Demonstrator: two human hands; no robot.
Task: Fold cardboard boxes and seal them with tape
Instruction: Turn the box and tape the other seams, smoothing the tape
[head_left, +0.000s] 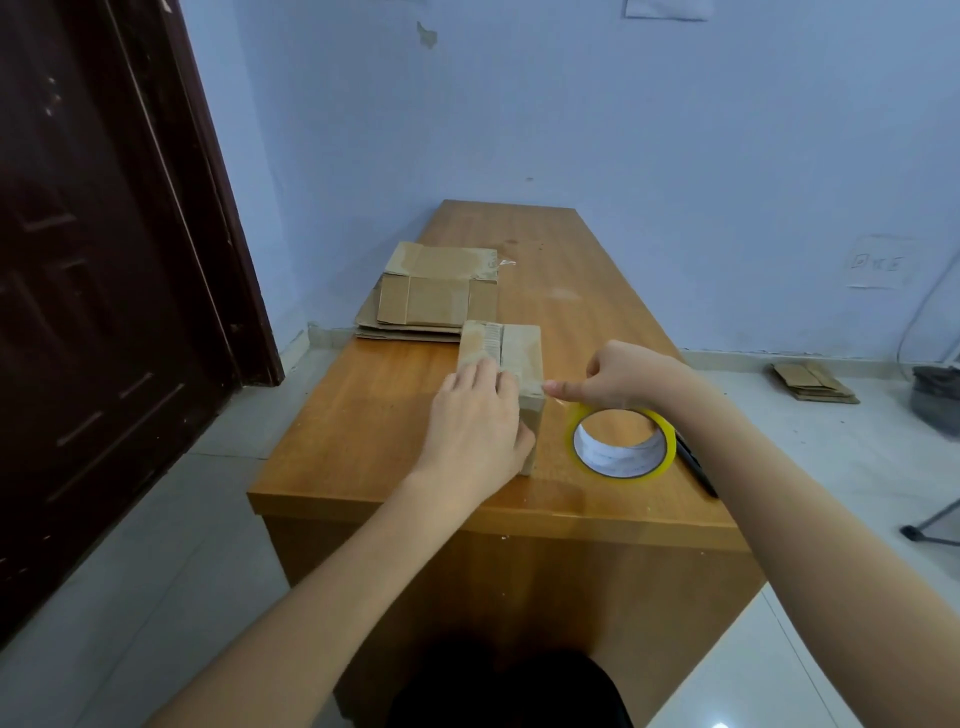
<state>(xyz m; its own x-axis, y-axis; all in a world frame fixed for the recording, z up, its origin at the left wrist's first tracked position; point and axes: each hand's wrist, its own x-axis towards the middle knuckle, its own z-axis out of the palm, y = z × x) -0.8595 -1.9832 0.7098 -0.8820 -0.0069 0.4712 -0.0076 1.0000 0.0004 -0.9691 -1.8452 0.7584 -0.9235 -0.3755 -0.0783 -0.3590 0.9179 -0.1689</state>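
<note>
The right hand (631, 376) pinches clear tape off the roll (621, 441), drawn to the box (506, 374) edge. The left hand (475, 421) lies flat on the box, pressing it down mid-table (363, 415). One box is nearly sealed, I judge; flat cardboard (431, 296) behind awaits folding.

One folded cardboard box (511, 358) is standing at the table's centre, and one roll of tape (621, 441) is lying at its 4 o'clock. One stack of flattened cardboard (431, 299) is sitting at 11 o'clock, another flat pile (810, 382) is lying on the floor at 3 o'clock, and one black pen (698, 470) is resting beside the roll. Two hands are showing, the left hand (478, 423) and the right hand (631, 376).
</note>
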